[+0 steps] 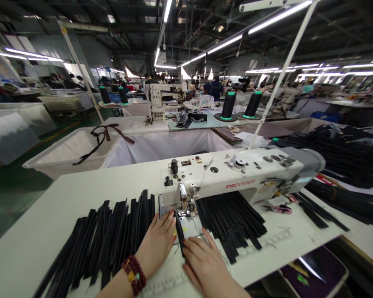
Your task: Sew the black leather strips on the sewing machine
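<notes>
A narrow black strip (pixel 180 228) runs under the presser foot (pixel 183 212) of a white sewing machine (pixel 211 174). My left hand (pixel 158 236) lies flat on the machine bed, fingers stretched out, fingertips at the strip's left edge close to the foot. Nearer to me, my right hand (pixel 206 263) has its fingers on the strip's near end, holding it; the thumb and the strip's tip are partly hidden. To the left spreads a row of black strips (pixel 112 240). Another fan of black strips (pixel 231 219) lies under the machine arm.
Small pink-handled snips (pixel 281 209) lie right of the machine's base. More black pieces (pixel 350 200) are heaped at the far right. Behind the table stand a white-lined bin (pixel 161 145), black thread cones (pixel 228 106) and another sewing machine (pixel 161 99). People are in the background.
</notes>
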